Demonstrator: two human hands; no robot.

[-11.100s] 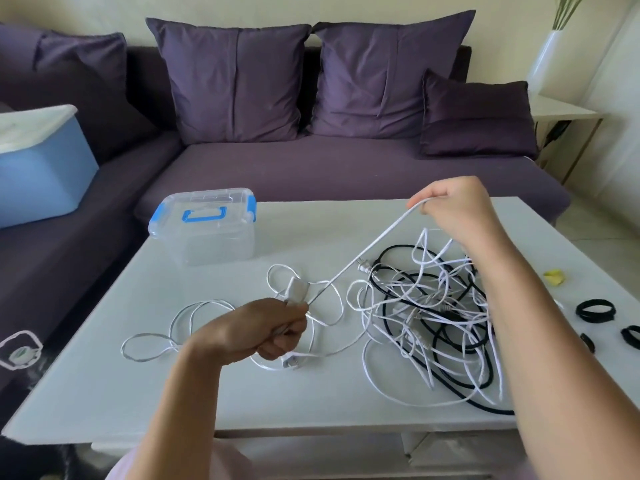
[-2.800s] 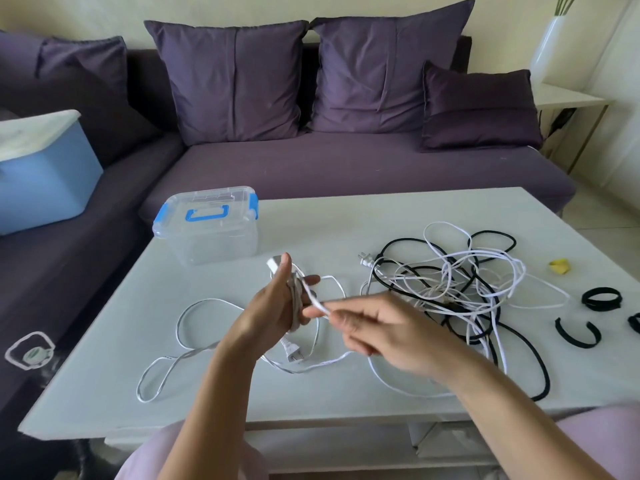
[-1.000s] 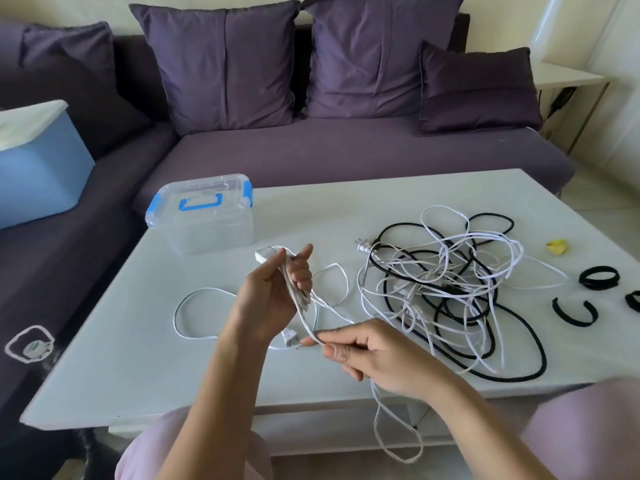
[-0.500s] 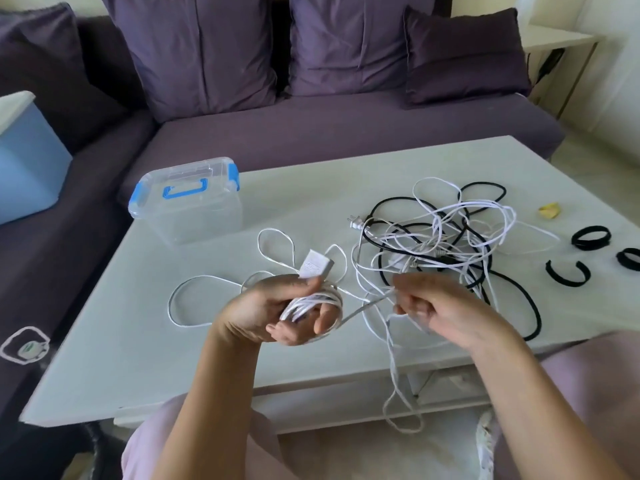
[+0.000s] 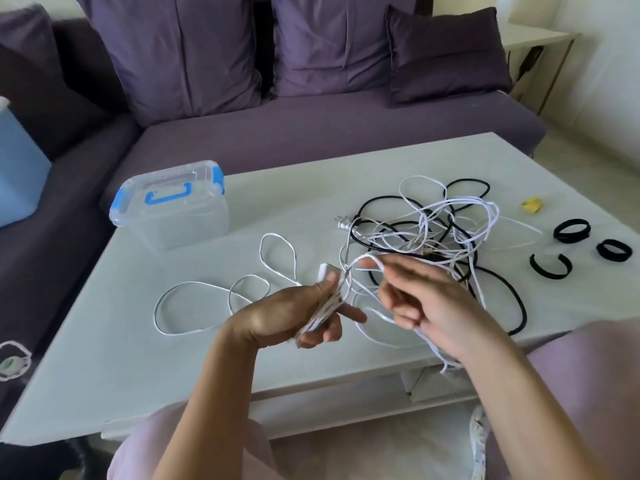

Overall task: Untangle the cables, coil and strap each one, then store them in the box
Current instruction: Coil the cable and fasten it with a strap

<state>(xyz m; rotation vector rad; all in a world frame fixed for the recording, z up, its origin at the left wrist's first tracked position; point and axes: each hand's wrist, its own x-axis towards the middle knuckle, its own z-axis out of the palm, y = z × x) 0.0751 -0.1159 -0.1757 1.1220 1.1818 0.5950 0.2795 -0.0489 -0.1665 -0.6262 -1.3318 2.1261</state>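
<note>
While we lean in from the near side of the white table (image 5: 104,358), our left hand (image 5: 294,313) hangs over its front edge, fingers clenched round a small bundle of white cable (image 5: 323,311). Just to the right, our right hand (image 5: 426,303) is blurry. Its curled fingers hook a loop of the same cable, which then drops below the table front, out of sight. More of it lies in loose loops on the table's left half. The tangle (image 5: 433,230) of white and black cables sits right of the middle. The clear box (image 5: 173,206), lid on, stands at the far left corner. Three black straps (image 5: 571,230) and a small yellow thing (image 5: 532,205) lie by the right edge. Behind the table stands a purple sofa (image 5: 311,133), and on its left a blue bin (image 5: 17,178) is cut off.
</note>
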